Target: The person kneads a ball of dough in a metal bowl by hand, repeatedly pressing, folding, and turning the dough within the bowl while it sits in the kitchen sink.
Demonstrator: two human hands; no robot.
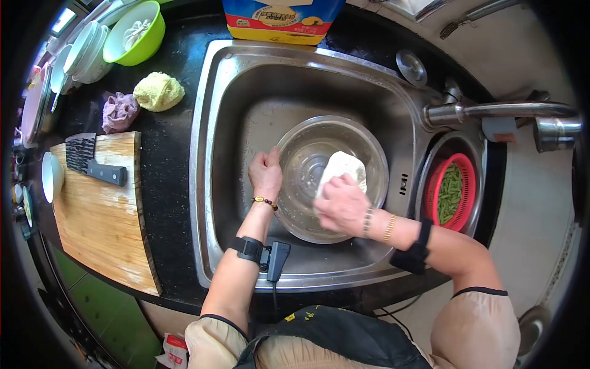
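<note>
A round metal bowl point(295, 209) with some liquid in it stands in the steel sink point(258, 117). My left hand point(265, 176) grips the bowl's left rim, the thumb at the edge. Over the right part of the bowl, my right hand point(342, 204) has its fingers curled on a white lump point(345, 165) that looks like dough or cloth. Part of the lump is hidden under the fingers.
The faucet point(455, 113) and a red basket of green beans point(472, 184) are at the right. Left of the sink lie a cutting board point(104, 227) with a cleaver point(106, 173), yellow dough point(158, 91), purple dough point(120, 112) and a green bowl point(153, 43). A box point(283, 21) stands behind.
</note>
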